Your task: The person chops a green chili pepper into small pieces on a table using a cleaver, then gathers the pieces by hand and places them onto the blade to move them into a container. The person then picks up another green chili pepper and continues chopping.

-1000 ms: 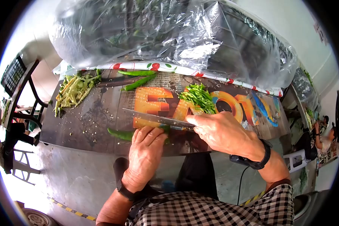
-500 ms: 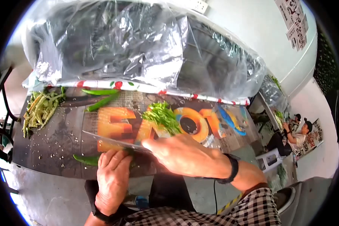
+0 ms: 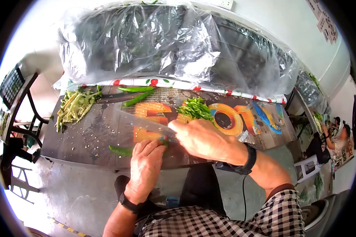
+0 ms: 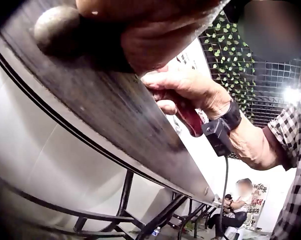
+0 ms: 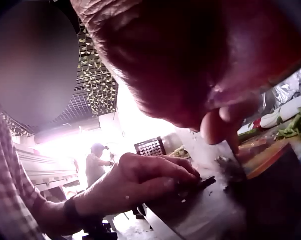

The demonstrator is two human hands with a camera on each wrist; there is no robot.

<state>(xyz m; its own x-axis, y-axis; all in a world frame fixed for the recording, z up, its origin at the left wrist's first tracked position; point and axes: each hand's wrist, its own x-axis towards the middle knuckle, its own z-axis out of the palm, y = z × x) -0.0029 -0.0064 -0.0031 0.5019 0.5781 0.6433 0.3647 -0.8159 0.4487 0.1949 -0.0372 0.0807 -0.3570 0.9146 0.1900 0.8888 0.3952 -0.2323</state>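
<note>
In the head view my left hand (image 3: 146, 162) bends its fingers over a long green pepper (image 3: 120, 150) and holds it down near the table's front edge. The pepper's left end sticks out past the fingers; much of the rest is hidden under them. My right hand (image 3: 205, 139) grips a knife, its broad blade (image 3: 144, 123) blurred and pointing left just beyond the left fingers. The red knife handle (image 4: 190, 120) shows below the right hand in the left wrist view. A heap of sliced green pepper (image 3: 195, 108) lies beyond the right hand.
Pale pepper cores (image 3: 76, 106) are piled at the table's far left, with seeds scattered nearby. Two whole green peppers (image 3: 137, 89) lie at the back. Clear plastic sheeting (image 3: 174, 43) covers a dark bulk behind the table (image 3: 87, 138). A person (image 3: 338, 138) sits at far right.
The head view swings right and partly back. The knife blade now shows more of its flat side, lifted and blurred. The left hand keeps its hold on the pepper.
</note>
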